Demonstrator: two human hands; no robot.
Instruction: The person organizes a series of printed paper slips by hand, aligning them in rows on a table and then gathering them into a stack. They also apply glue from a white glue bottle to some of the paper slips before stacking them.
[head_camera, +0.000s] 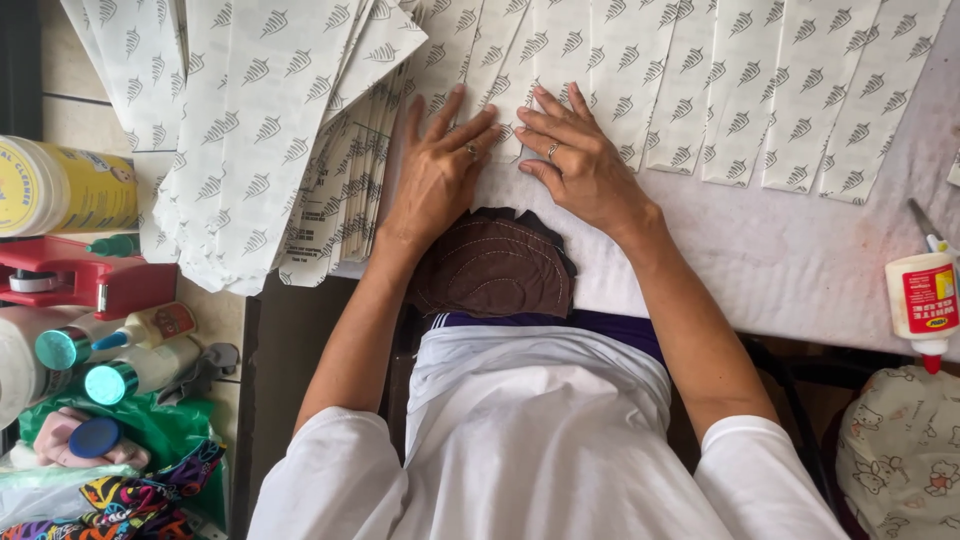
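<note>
Both hands lay flat and open on the table, gripping nothing. The left hand (440, 165) and the right hand (578, 160) pressed side by side on a white printed paper strip (510, 120), their fingertips touching near its middle and pointing toward 12 o'clock. That strip sat in a row of paper strips (740, 90) that ran toward 2 o'clock, edges overlapping, lower ends cut on a slant. At 10 o'clock a stack of paper sheets (250, 150) fanned out, its near edge hanging over the table's side. A brown quilted cloth (492, 265) lay at 6 o'clock, just below both wrists. The bare white tabletop (790, 250) at 4 o'clock gave open room up to a glue bottle (922, 300) at the edge. A red tape dispenser (80, 278) stood well apart at 8 o'clock.
</note>
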